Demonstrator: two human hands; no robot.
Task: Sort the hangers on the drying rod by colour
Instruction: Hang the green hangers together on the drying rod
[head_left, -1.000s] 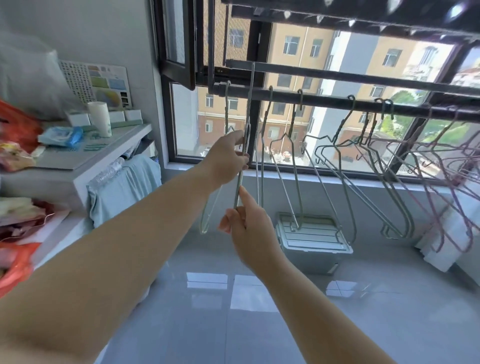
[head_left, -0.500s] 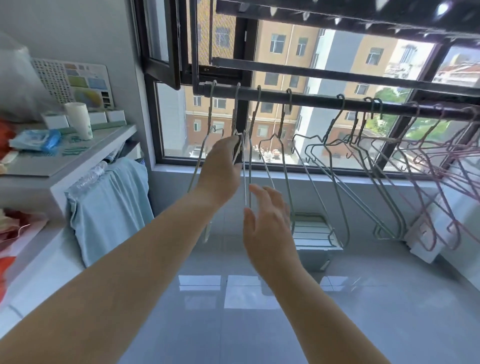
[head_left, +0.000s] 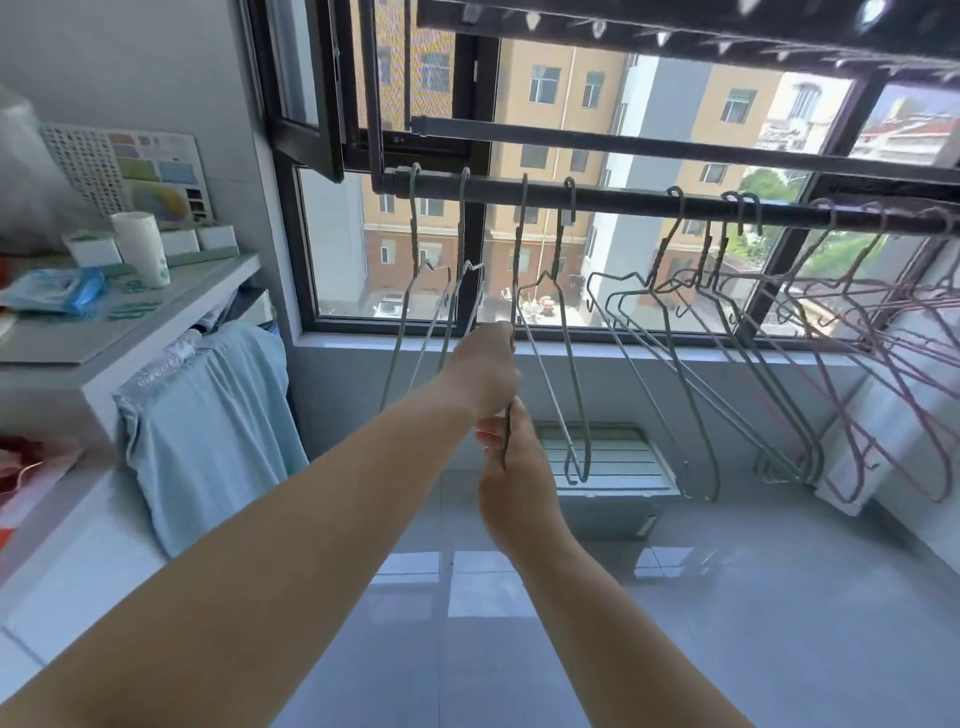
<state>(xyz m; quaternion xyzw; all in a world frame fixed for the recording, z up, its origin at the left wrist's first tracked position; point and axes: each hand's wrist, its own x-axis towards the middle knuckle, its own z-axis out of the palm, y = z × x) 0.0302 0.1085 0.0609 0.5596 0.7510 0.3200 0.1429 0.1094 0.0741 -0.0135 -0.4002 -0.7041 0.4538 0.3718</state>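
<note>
Green hanger (head_left: 516, 260) on drying rod (head_left: 623, 200) — left hand (head_left: 488, 366) and right hand (head_left: 517, 478) both grasped it; placing step, release likely needed next.

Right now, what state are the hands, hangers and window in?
Left hand: grips third green hanger, hooked on the rod.
Right hand: pinches same hanger lower down.
Other green hangers: hanging on the rod, left and middle.
Pink hangers: hanging at right end.
Window sash: open.
</note>
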